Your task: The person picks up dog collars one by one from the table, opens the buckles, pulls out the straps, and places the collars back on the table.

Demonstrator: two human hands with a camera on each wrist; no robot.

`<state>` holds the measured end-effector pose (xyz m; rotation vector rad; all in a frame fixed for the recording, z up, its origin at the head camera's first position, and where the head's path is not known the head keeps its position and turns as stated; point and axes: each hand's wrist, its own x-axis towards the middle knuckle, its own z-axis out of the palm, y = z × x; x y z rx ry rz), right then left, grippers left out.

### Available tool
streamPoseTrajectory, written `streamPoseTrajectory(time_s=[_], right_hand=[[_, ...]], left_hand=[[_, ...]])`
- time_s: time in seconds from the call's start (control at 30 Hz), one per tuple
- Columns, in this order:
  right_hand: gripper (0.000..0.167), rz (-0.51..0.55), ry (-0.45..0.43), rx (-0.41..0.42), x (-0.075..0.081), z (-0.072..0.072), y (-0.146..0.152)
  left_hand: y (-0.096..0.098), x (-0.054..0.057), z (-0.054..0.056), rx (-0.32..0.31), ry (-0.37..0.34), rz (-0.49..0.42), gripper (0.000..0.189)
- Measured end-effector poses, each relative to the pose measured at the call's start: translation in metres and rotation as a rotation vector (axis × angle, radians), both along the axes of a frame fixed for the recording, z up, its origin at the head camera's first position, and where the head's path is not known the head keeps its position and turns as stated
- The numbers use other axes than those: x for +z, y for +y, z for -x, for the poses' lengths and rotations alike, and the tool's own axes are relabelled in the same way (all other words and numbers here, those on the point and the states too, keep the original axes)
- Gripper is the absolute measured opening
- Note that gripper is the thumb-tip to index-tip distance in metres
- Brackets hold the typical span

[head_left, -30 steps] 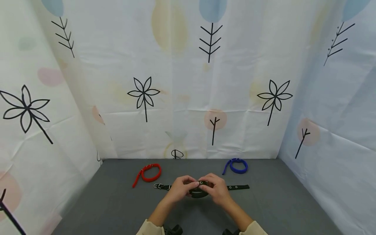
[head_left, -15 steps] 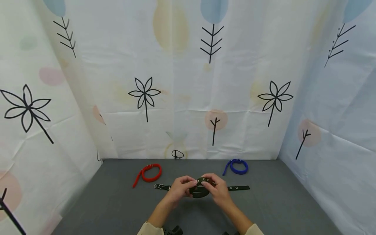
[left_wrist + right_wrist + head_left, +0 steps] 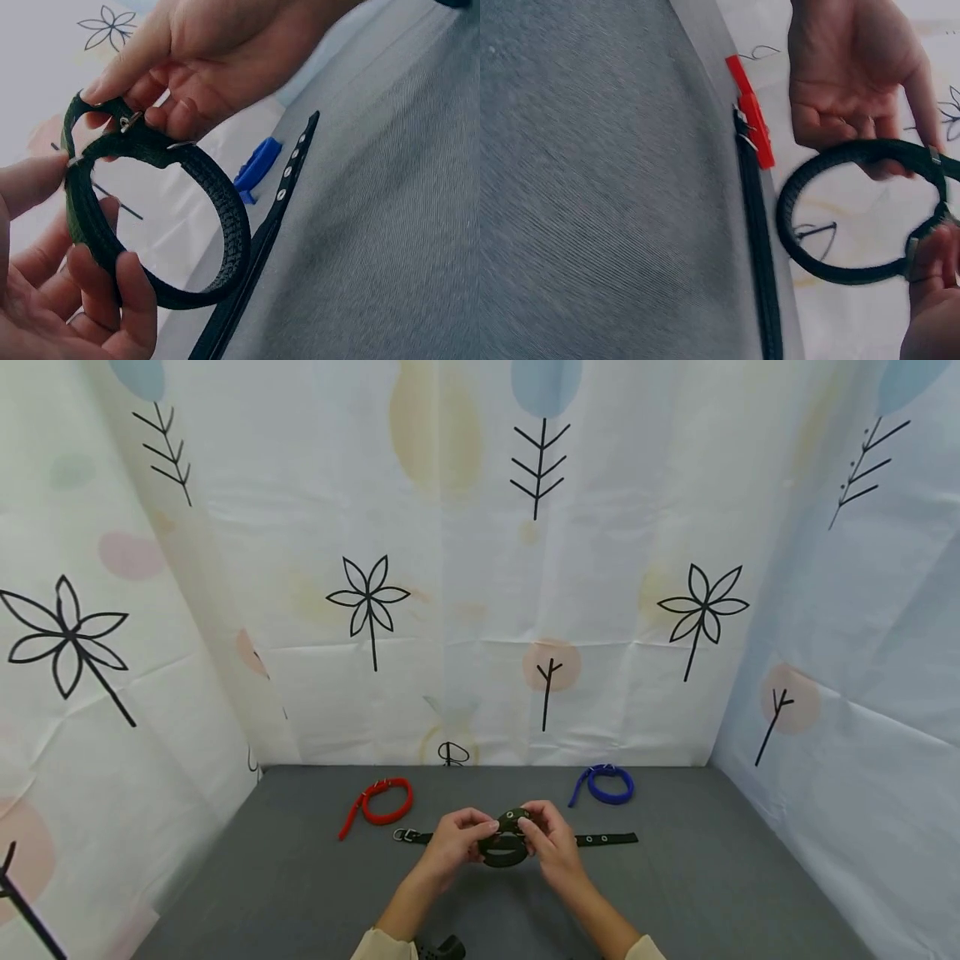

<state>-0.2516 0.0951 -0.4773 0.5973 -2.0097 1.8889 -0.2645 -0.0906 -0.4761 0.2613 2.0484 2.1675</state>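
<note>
A dark green buckle collar (image 3: 504, 857), likely for a pet, is bent into a round loop between both hands above the table. My left hand (image 3: 450, 845) pinches its left side, with the thumb at a metal keeper in the left wrist view. The right hand (image 3: 553, 843) holds the eyeleted strap end between thumb and fingers. In the left wrist view, the strap of the collar (image 3: 232, 240) bows outward near the buckle (image 3: 129, 122). From the right wrist, the collar (image 3: 802, 247) shows as a wide ring; the right fingers partly hide its buckle side.
Behind the hands, a black collar (image 3: 611, 839) lies straight across the grey table (image 3: 300, 893), its middle hidden. A coiled red collar (image 3: 386, 817) lies back left, a coiled blue collar (image 3: 611, 796) back right. A patterned cloth (image 3: 465, 527) hangs behind.
The eyeleted strap end has risen and now arches above the loop. My right hand has shifted its fingers along the strap, while the left keeps its hold. The other collars stay put.
</note>
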Motion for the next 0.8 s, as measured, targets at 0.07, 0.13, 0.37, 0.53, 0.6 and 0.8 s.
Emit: streamPoseTrajectory(time_s=[0.07, 0.13, 0.37, 0.53, 0.6, 0.8], right_hand=[[0.012, -0.057, 0.035, 0.006, -0.001, 0.003, 0.003], [0.013, -0.148, 0.092, 0.003, -0.001, 0.004, 0.006], [0.019, -0.451, 0.233, 0.001, 0.006, 0.007, 0.015], [0.020, -0.518, 0.212, 0.015, 0.008, 0.005, 0.014], [0.018, -0.483, 0.196, 0.025, 0.009, 0.004, 0.013], [0.014, -0.327, 0.197, 0.074, 0.009, 0.001, 0.011]], left_hand=[[-0.001, 0.001, 0.000, 0.021, 0.022, 0.034, 0.025], [-0.002, 0.002, 0.000, 0.045, 0.059, 0.087, 0.024], [0.001, 0.008, -0.006, 0.126, 0.224, 0.361, 0.018], [0.003, 0.011, -0.009, 0.138, 0.239, 0.426, 0.017], [0.003, 0.012, -0.009, 0.121, 0.222, 0.393, 0.019], [0.000, 0.015, -0.010, 0.065, 0.163, 0.271, 0.022]])
